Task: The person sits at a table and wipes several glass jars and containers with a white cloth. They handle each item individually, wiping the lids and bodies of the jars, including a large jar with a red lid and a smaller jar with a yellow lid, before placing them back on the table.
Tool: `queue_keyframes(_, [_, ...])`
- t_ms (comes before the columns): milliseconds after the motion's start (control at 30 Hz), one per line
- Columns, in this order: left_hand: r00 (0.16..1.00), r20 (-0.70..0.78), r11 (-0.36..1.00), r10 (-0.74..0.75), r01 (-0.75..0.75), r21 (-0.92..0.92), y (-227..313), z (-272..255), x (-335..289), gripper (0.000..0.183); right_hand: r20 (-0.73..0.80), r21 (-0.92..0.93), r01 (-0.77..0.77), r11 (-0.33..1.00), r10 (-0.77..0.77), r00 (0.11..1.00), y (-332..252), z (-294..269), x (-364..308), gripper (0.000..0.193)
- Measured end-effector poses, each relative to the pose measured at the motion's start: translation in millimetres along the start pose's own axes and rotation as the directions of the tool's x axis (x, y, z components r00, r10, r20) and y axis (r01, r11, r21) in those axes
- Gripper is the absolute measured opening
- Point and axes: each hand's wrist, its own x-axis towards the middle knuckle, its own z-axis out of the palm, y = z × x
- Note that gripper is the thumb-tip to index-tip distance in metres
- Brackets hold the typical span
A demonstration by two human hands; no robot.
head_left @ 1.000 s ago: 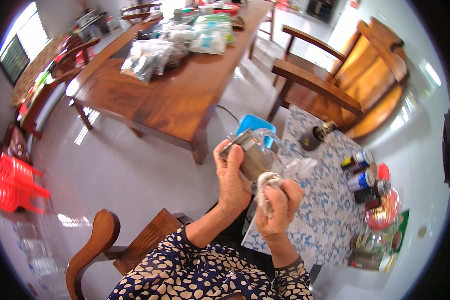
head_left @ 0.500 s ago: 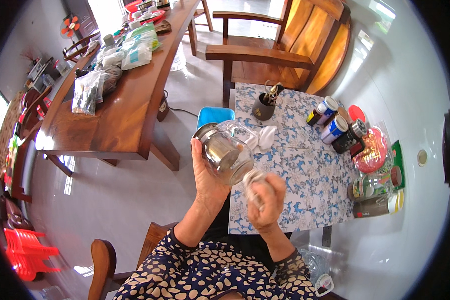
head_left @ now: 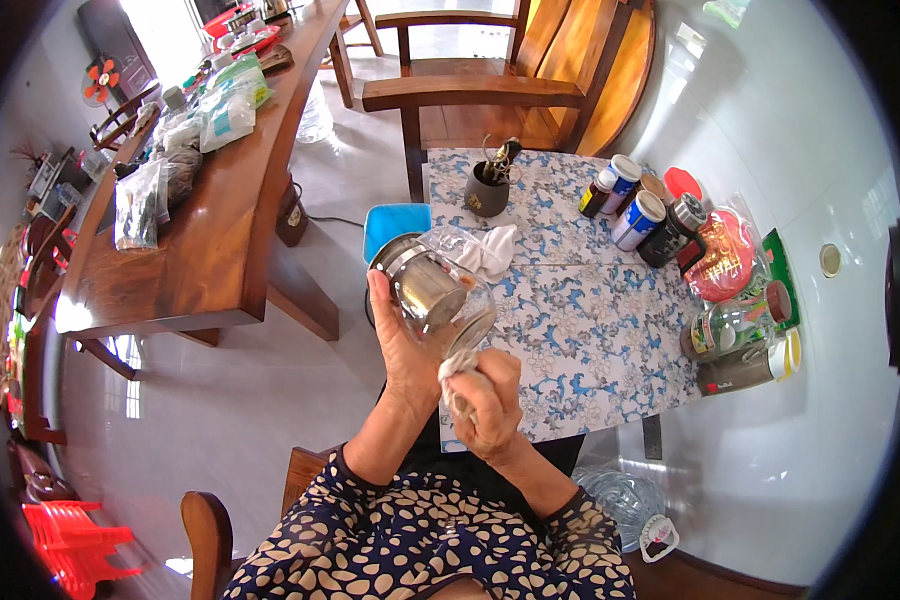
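Observation:
My left hand (head_left: 408, 362) is wrapped around the side of a clear glass teapot (head_left: 473, 318), which I hold tilted over the near left edge of the small table. Inside the glass shows a metal strainer (head_left: 432, 293); the handle curves out on the far side. My right hand (head_left: 494, 402) is closed on a bunched whitish cloth (head_left: 457, 372), pressed at the teapot's base. Part of the cloth is hidden by my fingers. Just beyond the teapot, a crumpled white cloth (head_left: 497, 250) lies on the flowered tabletop (head_left: 590, 345).
Along the wall stand jars and bottles, among them a black flask (head_left: 673, 232) and a glass jar (head_left: 725, 332). A dark pot (head_left: 487, 192) holds small tools. A blue bin (head_left: 395, 228), a long wooden table (head_left: 195, 265) and a wooden armchair (head_left: 475, 95) are nearby.
My right hand with the cloth has come in toward the teapot's base and turned. The teapot is still in my left hand, tipped a little differently. The whole view has shifted slightly.

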Motion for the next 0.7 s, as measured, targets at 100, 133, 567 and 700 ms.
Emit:
queue_keyframes(100, [1.0, 0.001, 0.998, 0.0, 0.0, 0.061, -2, 7, -1, 0.071, 0.068, -0.022, 0.056, 0.998, -0.055, 0.996, -7, -17, 7, 0.021])
queue_keyframes(133, [1.0, 0.003, 0.998, 0.004, -0.004, 0.069, -3, 9, -4, 0.072, 0.046, -0.073, 0.056, 0.996, -0.053, 0.998, -11, -24, 16, 0.021])
queue_keyframes(567, [0.976, 0.218, 0.995, -0.003, -0.019, 0.102, -16, -15, 5, 0.076, 0.082, 0.353, -0.75, 0.559, 0.781, 0.62, 19, -42, 17, 0.025])
queue_keyframes(700, [0.984, 0.176, 0.992, 0.016, -0.038, 0.124, -21, -17, 7, 0.076, -0.095, 0.072, -0.448, 0.891, 0.454, 0.886, 17, -39, 16, 0.031])
